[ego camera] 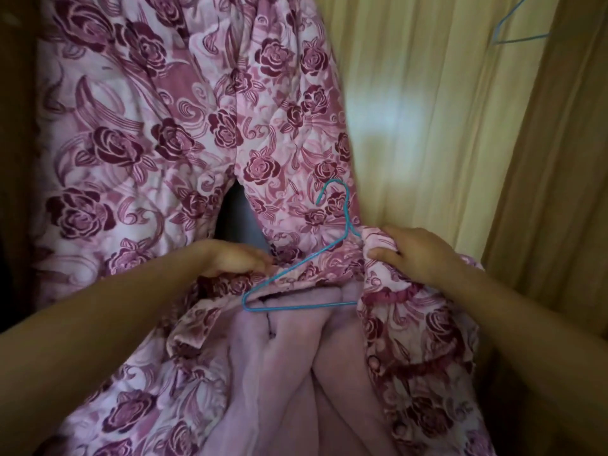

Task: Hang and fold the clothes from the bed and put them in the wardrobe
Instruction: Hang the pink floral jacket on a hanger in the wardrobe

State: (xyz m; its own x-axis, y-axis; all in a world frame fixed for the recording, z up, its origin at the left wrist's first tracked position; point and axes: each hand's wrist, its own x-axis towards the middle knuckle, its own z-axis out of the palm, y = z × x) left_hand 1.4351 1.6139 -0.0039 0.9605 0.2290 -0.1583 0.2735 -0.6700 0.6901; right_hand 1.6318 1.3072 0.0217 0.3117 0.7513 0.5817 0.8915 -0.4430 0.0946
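Note:
A pink quilted garment (404, 340) with dark rose print and a plain pink fleece lining lies open in front of me. A blue wire hanger (296, 268) sits partly inside its neck opening, hook pointing up. My left hand (237, 258) grips the left edge of the garment's collar beside the hanger's left arm. My right hand (418, 251) grips a bunch of the same fabric at the hanger's right shoulder. Behind hangs a matching rose-print pair of padded trousers (184, 120), its legs splitting just above my hands.
A yellowish wooden wardrobe panel (437, 133) stands at the right with a bright reflection on it. Another blue wire hanger (519, 28) hangs at the top right. A dark wooden edge (16, 126) runs down the far left.

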